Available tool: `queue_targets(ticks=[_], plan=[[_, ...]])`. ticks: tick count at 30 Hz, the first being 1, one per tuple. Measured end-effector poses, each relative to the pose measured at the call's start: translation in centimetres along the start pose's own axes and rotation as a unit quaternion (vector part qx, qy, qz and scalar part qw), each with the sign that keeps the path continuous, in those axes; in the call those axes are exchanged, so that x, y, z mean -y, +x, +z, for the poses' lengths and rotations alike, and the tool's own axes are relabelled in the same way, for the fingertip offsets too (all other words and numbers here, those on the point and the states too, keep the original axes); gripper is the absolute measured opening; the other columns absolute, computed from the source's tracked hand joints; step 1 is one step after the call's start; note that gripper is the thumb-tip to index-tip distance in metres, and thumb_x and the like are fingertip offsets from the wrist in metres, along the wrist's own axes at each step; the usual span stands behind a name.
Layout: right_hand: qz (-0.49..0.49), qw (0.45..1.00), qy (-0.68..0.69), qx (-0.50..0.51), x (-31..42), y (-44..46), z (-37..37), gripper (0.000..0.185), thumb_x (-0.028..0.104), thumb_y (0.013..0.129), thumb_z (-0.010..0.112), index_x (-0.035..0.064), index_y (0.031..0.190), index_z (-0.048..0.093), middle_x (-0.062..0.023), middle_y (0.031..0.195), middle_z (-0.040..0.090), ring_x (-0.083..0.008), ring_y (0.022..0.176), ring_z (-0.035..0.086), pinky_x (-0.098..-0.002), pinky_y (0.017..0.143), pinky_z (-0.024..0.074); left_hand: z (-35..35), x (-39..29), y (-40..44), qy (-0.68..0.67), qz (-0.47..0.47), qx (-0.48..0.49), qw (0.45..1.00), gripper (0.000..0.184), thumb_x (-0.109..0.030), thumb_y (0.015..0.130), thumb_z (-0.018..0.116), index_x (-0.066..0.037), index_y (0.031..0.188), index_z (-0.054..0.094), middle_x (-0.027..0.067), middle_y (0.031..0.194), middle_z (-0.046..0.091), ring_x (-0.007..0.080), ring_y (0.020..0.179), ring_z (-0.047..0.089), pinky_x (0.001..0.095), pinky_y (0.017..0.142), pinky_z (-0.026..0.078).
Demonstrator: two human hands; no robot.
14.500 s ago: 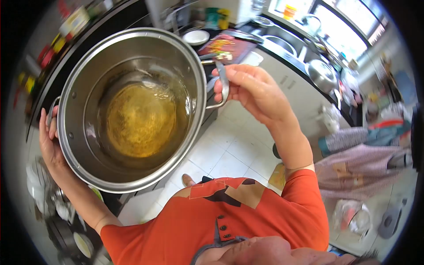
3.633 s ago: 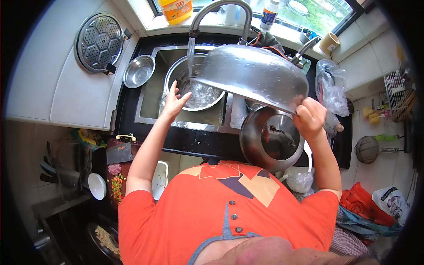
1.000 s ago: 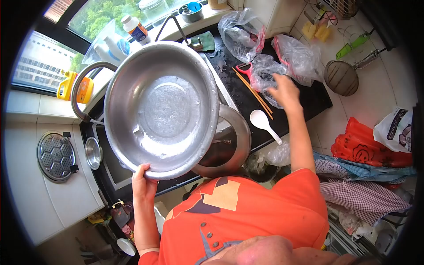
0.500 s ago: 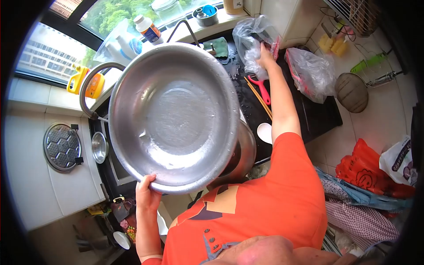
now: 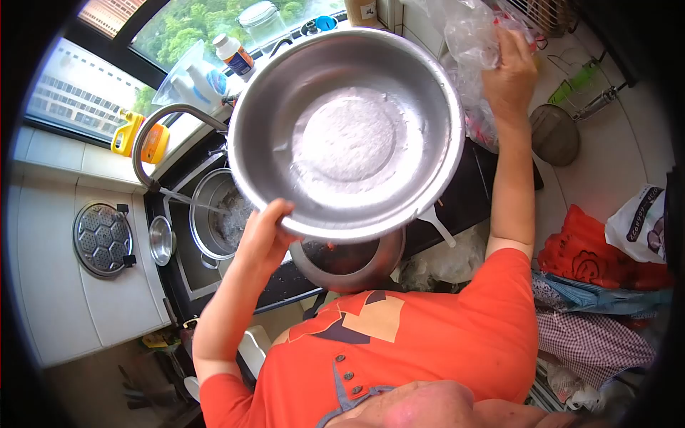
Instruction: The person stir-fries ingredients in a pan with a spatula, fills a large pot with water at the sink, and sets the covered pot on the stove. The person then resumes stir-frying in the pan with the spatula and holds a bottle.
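Orange shirt [image 5: 421, 321] with tan and dark patches; silver-grey basin [image 5: 349, 139]; checked cloth [image 5: 592, 346]; red bag [image 5: 589, 250].

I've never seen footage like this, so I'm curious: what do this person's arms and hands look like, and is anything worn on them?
The left hand and right hand wear no gloves, and no watch or bracelet shows on either wrist. The short sleeves are plain orange-red, ending near the elbows.
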State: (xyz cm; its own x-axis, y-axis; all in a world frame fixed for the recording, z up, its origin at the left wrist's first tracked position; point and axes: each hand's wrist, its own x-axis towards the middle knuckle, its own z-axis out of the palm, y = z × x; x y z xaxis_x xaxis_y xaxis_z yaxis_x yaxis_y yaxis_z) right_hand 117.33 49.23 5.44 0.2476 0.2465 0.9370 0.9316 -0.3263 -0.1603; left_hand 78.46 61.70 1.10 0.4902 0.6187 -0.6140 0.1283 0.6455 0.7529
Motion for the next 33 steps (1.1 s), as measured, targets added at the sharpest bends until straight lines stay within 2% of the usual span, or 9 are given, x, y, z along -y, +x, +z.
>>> queue_targets(ticks=[1,9,16,21,25,27,29,31,33], plan=[[-0.026,0.999,-0.018,0.008,0.7,0.4,-1.6,0.04,-0.005,0.066,0.058,0.006,0.105,0.063,-0.0108,0.096,0.062,-0.0325,0.089,0.06,-0.0392,0.075,0.049,1.1,0.1,1.4,0.0,0.006,0.005,1.0,0.024,-0.008,0.082,0.054,0.005,0.103,0.053,0.012,0.086,0.062,0.0209,0.07,0.064,0.032,0.053,0.055],[0.009,0.992,0.028,0.122,4.5,-5.0,-10.2,0.035,0.002,0.068,0.067,0.0014,0.102,0.059,-0.0136,0.094,0.059,-0.0333,0.086,0.06,-0.0362,0.076,0.0488,9.5,0.5,10.3,0.056,0.015,0.018,0.998,0.024,-0.011,0.084,0.05,0.008,0.098,0.054,0.014,0.081,0.059,0.0244,0.069,0.063,0.033,0.056,0.057],[0.034,0.963,0.101,0.249,6.4,-9.4,-13.5,0.03,0.002,0.066,0.069,0.0045,0.096,0.061,-0.0099,0.094,0.057,-0.0297,0.08,0.061,-0.036,0.067,0.0493,12.6,3.2,19.1,0.038,0.032,-0.002,0.999,0.025,-0.009,0.085,0.049,0.01,0.1,0.055,0.0192,0.087,0.063,0.0289,0.068,0.065,0.0343,0.045,0.057],[0.096,0.946,0.096,0.293,7.8,-11.4,-19.2,0.028,0.002,0.067,0.069,0.0031,0.095,0.063,-0.0104,0.112,0.057,-0.0273,0.084,0.064,-0.0331,0.071,0.0504,12.7,3.2,19.4,0.015,0.012,0.04,0.999,0.033,-0.023,0.095,0.051,0.006,0.11,0.051,0.0181,0.096,0.061,0.0292,0.076,0.064,0.0366,0.059,0.06],[0.196,0.917,0.093,0.334,9.3,-12.2,-25.7,0.024,0.0,0.067,0.065,-0.0028,0.091,0.063,-0.0171,0.131,0.052,-0.0304,0.118,0.054,-0.0334,0.094,0.0436,11.1,2.2,17.4,0.028,0.007,0.023,0.999,0.046,-0.023,0.091,0.059,0.006,0.123,0.042,0.0201,0.113,0.055,0.0349,0.086,0.063,0.0413,0.075,0.057],[0.262,0.88,0.08,0.388,10.5,-12.8,-29.3,0.027,0.001,0.067,0.066,-0.0042,0.094,0.064,-0.0163,0.128,0.055,-0.0298,0.115,0.056,-0.0339,0.094,0.0434,9.5,2.2,15.5,0.203,0.143,0.035,0.968,0.052,-0.024,0.088,0.062,0.003,0.128,0.041,0.0191,0.115,0.056,0.03,0.092,0.064,0.0368,0.069,0.055],[0.32,0.847,0.086,0.415,11.2,-14.1,-32.5,0.032,0.002,0.067,0.066,-0.0063,0.097,0.062,-0.0175,0.122,0.058,-0.0304,0.112,0.058,-0.0339,0.093,0.0435,7.8,3.1,13.4,0.309,0.423,0.016,0.852,0.058,-0.022,0.085,0.066,0.0,0.132,0.041,0.0167,0.114,0.056,0.0204,0.086,0.063,0.031,0.068,0.054],[0.353,0.786,0.091,0.499,11.7,-16.6,-34.6,0.037,-0.002,0.064,0.063,-0.0085,0.101,0.06,-0.0196,0.118,0.06,-0.0313,0.109,0.059,-0.0334,0.092,0.0437,7.4,2.8,4.3,0.311,0.414,0.19,0.834,0.065,-0.021,0.083,0.069,-0.003,0.137,0.038,0.0177,0.129,0.05,0.0217,0.104,0.059,0.0335,0.085,0.051],[0.324,0.761,0.14,0.545,12.6,-19.1,-34.5,0.048,-0.006,0.057,0.056,-0.0088,0.105,0.058,-0.0208,0.112,0.061,-0.0324,0.108,0.059,-0.035,0.092,0.0444,6.4,4.7,-1.2,0.316,0.257,0.409,0.817,0.079,-0.024,0.077,0.075,-0.005,0.141,0.033,0.0135,0.133,0.048,0.0204,0.113,0.054,0.039,0.094,0.046]])
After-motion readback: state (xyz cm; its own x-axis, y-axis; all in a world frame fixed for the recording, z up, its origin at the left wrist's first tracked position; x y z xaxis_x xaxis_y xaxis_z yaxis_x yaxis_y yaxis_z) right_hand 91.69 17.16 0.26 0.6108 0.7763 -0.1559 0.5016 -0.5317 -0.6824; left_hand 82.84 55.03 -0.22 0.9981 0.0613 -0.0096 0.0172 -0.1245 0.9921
